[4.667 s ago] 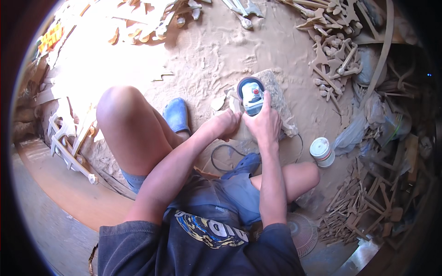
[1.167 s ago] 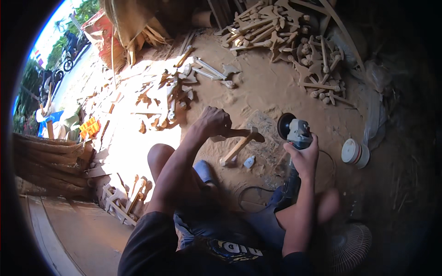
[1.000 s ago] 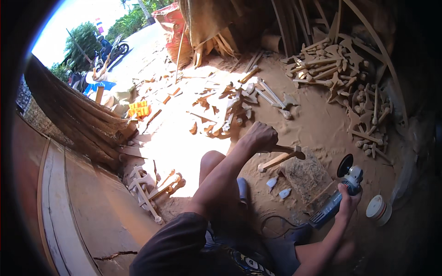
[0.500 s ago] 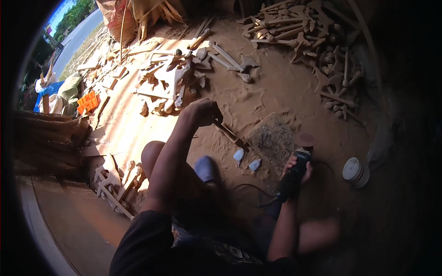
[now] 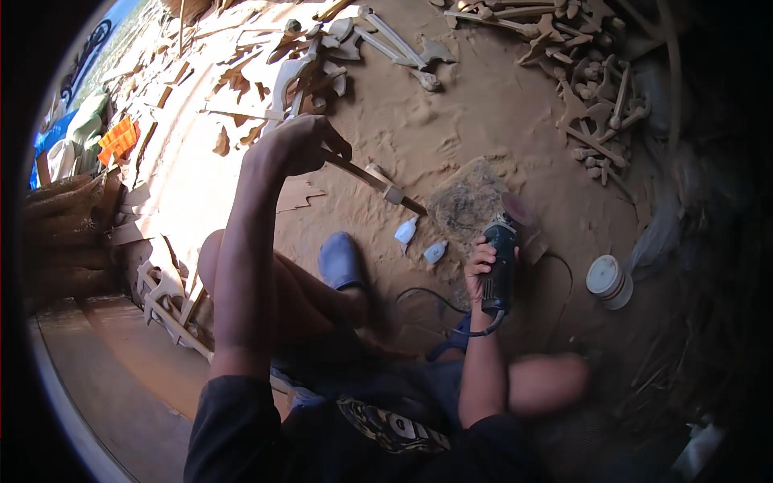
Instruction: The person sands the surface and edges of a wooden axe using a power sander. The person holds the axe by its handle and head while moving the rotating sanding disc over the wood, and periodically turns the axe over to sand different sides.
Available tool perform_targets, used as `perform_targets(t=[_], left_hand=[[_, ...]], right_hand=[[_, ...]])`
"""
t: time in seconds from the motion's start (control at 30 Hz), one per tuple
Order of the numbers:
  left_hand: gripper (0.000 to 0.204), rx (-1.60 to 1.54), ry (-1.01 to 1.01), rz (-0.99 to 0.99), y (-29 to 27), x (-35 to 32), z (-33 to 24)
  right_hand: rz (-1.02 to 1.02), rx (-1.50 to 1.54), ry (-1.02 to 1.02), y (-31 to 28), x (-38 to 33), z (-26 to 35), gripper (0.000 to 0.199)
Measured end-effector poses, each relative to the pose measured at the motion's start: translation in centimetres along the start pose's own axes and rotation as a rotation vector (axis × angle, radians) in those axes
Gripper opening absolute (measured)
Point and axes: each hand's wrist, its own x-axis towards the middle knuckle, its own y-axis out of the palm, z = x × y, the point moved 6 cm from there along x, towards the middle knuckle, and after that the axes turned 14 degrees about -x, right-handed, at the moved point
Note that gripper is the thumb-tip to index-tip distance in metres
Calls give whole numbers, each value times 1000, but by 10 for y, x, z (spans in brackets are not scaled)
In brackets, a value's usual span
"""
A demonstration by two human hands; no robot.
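Both hands were full.
Left hand (image 5: 299, 146) fingers clamped a wooden piece (image 5: 362, 175) end, rest projecting rightward; right hand (image 5: 479, 267) fingers wrapped grinder (image 5: 500, 262), disc (image 5: 517, 208) ahead.

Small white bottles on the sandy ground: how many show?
2: one small white bottle lies near the held wooden piece, the second bottle to its right, nearer the angle grinder. Others may hide in the dark right side.

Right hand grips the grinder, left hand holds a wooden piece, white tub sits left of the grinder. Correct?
Not quite: the head view shows the white tub sitting right of the grinder. The right hand does grip the grinder, and the left hand holds a wooden piece.
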Motion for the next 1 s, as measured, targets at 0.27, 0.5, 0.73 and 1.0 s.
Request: perform_targets(t=[0.27,0.5,0.73,1.0], left_hand=[[51,28,-37,-29,-5,-8,4],[48,34,39,75,2,2,-24],[32,-423,326,32,42,29,-70],[58,-205,330,67,128,53,-106]], right_hand=[[-430,-315,79,-22,-5,-16,80],[-587,-624,1,-20,-23,-26,62],[-608,-814,0,-31,-27,-1,45],[-677,-998,-425,27,-60,18,39]])
